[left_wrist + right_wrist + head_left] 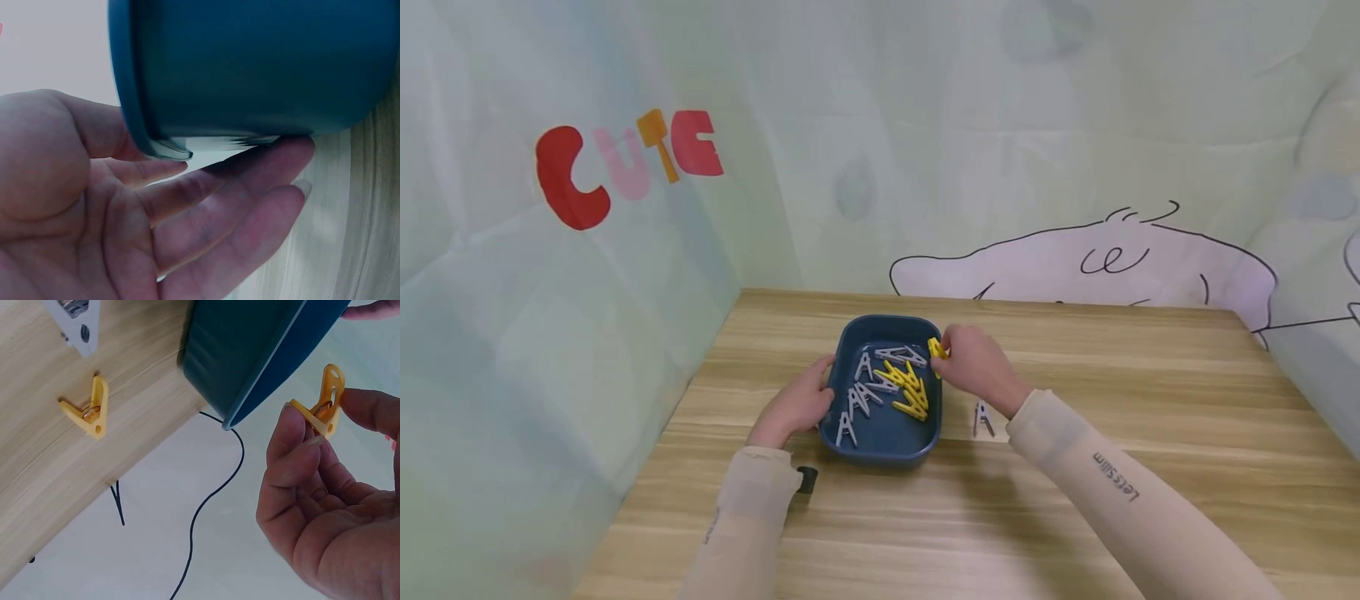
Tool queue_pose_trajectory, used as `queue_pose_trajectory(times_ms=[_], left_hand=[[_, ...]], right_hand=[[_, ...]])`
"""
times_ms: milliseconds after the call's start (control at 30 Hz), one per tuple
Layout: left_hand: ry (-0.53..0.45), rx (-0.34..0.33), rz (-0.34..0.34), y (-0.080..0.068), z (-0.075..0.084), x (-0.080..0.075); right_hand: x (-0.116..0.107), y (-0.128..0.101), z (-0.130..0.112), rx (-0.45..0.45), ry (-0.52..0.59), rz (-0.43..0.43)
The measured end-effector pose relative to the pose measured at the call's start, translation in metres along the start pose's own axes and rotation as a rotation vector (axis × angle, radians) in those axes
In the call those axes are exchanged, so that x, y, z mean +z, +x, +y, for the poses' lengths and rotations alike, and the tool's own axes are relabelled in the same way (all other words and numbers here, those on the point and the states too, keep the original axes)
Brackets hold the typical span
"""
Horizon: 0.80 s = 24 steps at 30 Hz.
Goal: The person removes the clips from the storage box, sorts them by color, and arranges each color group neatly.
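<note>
Two sleeves (pixel 1120 492) are seen nearest. On the wooden table (pixel 880 533), one grey clip (pixel 982 418) and one loose yellow clip (pixel 100 400) are placed right of the blue bin (pixel 880 454). Its left side is gripped by the left hand (pixel 797 404); grey and yellow clips (pixel 912 406) are contained inside. Another yellow clip (pixel 325 397) is pinched by the right hand (pixel 977 361) near the right rim. Behind, a lettered wall (pixel 820 125) is seen.

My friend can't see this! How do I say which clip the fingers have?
On the wooden table, find the dark blue tub. By its right rim, a right hand pinches a yellow clip. It's the only clip held up: the other yellow clips and the grey clips lie in the tub or on the table.
</note>
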<state>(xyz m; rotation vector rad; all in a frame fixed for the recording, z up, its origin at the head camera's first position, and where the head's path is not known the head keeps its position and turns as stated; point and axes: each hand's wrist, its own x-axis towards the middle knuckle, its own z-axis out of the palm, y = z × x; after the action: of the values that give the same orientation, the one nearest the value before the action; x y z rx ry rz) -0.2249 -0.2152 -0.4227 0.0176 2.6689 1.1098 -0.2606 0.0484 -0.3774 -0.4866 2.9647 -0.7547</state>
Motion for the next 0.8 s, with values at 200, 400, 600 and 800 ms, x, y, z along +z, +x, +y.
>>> queue_pose_trajectory(times_ms=[200, 400, 600, 800], left_hand=[[0.009, -0.014, 0.007, -0.001, 0.002, 0.0], [-0.004, -0.009, -0.002, 0.0, 0.001, 0.0], [-0.022, 0.005, -0.012, 0.002, -0.001, 0.0], [-0.027, 0.012, -0.01, 0.002, 0.0, 0.0]], right_hand=[[-0.004, 0.0, 0.011, 0.026, -0.002, 0.021], [-0.009, -0.001, 0.023, 0.089, 0.017, 0.001], [-0.013, -0.002, 0.038, 0.131, 0.028, 0.0], [-0.015, -0.002, 0.057, 0.16, 0.013, 0.022]])
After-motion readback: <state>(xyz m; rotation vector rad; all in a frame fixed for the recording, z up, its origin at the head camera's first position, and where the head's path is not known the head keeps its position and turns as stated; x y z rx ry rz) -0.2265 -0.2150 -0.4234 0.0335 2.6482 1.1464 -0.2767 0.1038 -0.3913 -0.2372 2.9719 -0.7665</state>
